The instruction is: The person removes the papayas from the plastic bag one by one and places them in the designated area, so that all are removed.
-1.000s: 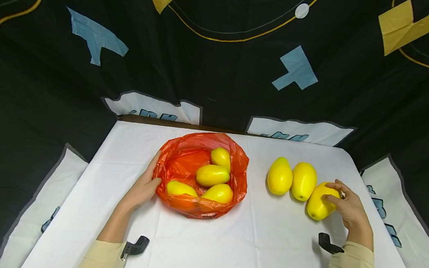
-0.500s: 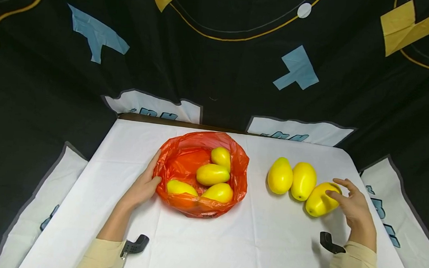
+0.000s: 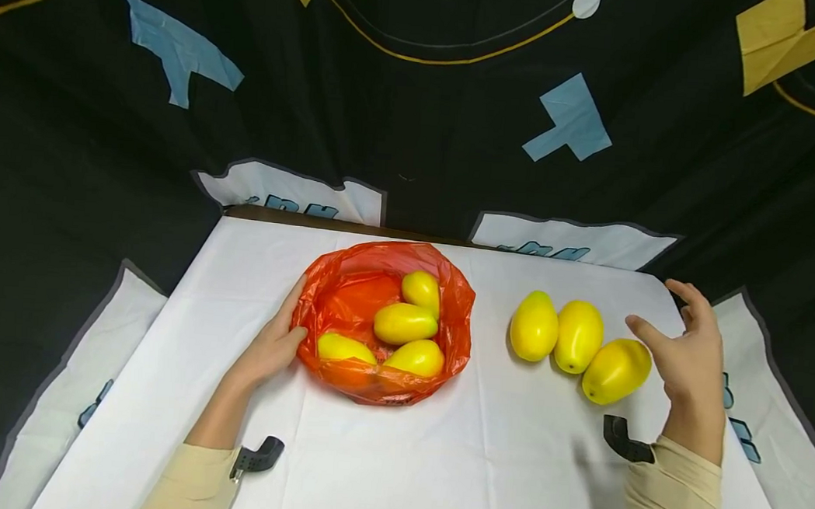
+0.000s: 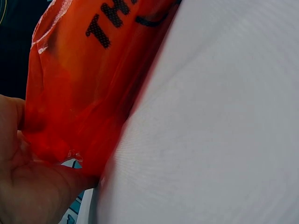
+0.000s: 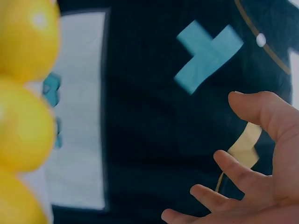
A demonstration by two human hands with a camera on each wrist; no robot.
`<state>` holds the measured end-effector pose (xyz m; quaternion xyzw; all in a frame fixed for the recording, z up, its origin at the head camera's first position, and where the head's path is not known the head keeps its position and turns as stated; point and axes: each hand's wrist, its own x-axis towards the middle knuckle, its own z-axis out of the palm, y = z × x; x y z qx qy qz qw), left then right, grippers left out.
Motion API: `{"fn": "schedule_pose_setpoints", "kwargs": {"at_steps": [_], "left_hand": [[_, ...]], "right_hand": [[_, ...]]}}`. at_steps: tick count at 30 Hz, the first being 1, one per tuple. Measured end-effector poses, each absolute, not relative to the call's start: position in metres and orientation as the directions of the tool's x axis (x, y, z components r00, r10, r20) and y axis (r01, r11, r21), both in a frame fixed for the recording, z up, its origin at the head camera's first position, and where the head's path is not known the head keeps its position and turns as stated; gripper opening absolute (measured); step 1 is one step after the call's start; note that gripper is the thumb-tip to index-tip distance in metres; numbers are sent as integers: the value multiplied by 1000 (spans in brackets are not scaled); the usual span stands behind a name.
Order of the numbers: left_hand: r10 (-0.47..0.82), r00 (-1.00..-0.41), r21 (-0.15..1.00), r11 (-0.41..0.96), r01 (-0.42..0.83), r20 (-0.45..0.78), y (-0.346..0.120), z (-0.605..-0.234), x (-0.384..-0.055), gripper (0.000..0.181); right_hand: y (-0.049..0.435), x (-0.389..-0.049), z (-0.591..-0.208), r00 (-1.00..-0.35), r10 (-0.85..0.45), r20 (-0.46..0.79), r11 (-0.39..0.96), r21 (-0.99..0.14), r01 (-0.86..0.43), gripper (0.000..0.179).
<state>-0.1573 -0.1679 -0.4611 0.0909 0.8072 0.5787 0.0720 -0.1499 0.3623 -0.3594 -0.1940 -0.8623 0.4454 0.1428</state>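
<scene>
Head view: a red bag [image 3: 356, 300] stands open-mouthed on the white-covered table [image 3: 507, 463], near its far edge and somewhat left of the middle. The left hand [image 3: 268, 355] is clamped on the bag's left side, thumb and fingers to either side of the plastic; the left wrist camera shows that hold up close, below dark lettering [image 4: 110, 23] printed on the bag. Four yellow fruits lie inside: an upper fruit [image 3: 422, 293] towards the far edge, a middle fruit [image 3: 405, 324] just nearer, and a left front fruit [image 3: 344, 347] and a right front fruit [image 3: 415, 358] partly covered by the bag's near rim. Three more sit outside in a slanting row towards the table's far right corner: a first loose fruit [image 3: 535, 325], a second loose fruit [image 3: 580, 337] just beside it, and a third loose fruit [image 3: 617, 371] closest to the right edge. The right hand [image 3: 696, 350] holds nothing, its thumb and fingers spread well apart near the table's right edge, just beside the third fruit and not touching it.
</scene>
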Motion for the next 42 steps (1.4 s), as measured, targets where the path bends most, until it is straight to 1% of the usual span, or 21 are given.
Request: {"fn": "schedule_pose_setpoints", "kwargs": {"at_steps": [4, 9, 15, 21, 26, 30, 37, 42], "left_hand": [[226, -974, 941, 332, 67, -10, -168, -459, -157, 79], [221, -975, 934, 351, 72, -8, -168, -458, -157, 78], [234, -972, 943, 325, 73, -5, -167, -459, -156, 79], [239, -971, 950, 302, 79, 5, -168, -462, -157, 80], [229, -973, 950, 301, 83, 13, -172, -479, -163, 82], [225, -974, 936, 340, 93, 15, -174, -492, -167, 81], [217, -976, 929, 357, 100, 22, -175, -493, -166, 82], [216, -976, 922, 374, 97, 15, -176, -494, -165, 82]], "right_hand": [[342, -152, -345, -891, 420, 174, 563, -820, 105, 80], [317, -156, -334, -914, 316, 256, 582, -813, -26, 80], [287, -165, -330, -944, 172, 281, 561, -816, -141, 82], [260, -171, -319, -943, 75, 323, 517, -821, -241, 83], [236, -167, -298, -938, 32, 346, 474, -831, -291, 82], [221, -166, -285, -935, 6, 353, 439, -841, -315, 82], [200, -172, -274, -919, -69, 387, 427, -822, -378, 82], [186, -176, -273, -915, -130, 382, 397, -825, -401, 80]]}}
